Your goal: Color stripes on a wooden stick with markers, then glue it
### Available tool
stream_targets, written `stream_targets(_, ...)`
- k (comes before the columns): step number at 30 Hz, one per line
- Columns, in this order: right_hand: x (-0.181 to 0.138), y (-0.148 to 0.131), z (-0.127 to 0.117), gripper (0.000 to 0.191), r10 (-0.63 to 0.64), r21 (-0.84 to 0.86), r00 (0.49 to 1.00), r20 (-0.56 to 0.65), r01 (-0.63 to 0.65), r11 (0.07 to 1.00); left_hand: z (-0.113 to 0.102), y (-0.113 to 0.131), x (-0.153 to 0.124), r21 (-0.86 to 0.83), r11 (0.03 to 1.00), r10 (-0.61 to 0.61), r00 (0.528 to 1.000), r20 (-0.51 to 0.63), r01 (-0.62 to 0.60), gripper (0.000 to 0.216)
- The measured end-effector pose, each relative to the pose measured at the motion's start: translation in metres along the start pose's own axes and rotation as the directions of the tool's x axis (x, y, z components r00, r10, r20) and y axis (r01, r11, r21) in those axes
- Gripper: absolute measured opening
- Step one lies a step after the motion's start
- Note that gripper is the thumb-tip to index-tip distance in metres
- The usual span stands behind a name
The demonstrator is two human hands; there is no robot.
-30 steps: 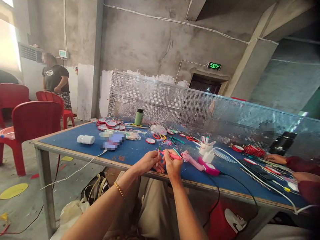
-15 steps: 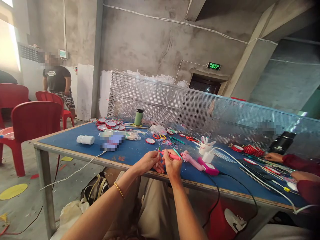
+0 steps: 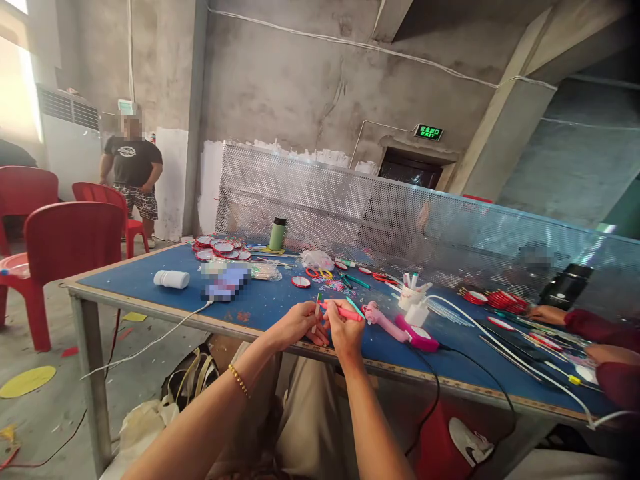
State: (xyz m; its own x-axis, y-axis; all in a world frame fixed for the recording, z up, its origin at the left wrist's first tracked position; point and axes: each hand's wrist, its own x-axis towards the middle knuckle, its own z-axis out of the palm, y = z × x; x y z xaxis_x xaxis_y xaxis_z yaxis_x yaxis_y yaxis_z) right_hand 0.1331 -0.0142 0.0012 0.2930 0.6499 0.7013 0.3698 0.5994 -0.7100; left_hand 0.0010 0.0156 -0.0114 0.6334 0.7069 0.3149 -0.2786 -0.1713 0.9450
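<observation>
My left hand, a gold bead bracelet at its wrist, pinches a thin pale stick with a green tip upright above the table's front edge. Close beside it, my right hand is closed round a pink pen-like tool. The tool's narrow end points left at the stick. A mint-green strip also shows at the right hand; how it is held is hidden. Just right of that hand lies a pink and magenta corded device. Small pink pieces lie scattered beyond the hands.
The blue table carries a white bottle, a green flask, round red-rimmed discs, pliers and a white cup of pens. A co-worker's hands work at the right. Cables cross the front edge. Another person stands at left.
The person standing at the back left has moved a little to the right. My hands and what they hold stay in nearly the same place.
</observation>
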Motion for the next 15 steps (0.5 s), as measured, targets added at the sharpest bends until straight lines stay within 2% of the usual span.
stream_targets(15, -0.0010, -0.0002, 0.0002, 0.029, -0.011, -0.020, 1.000, 0.020, 0.011, 1.000, -0.0005, -0.0005, 0.0003, -0.001, 1.000, 0.004, 1.000, -0.001, -0.004, 0.054)
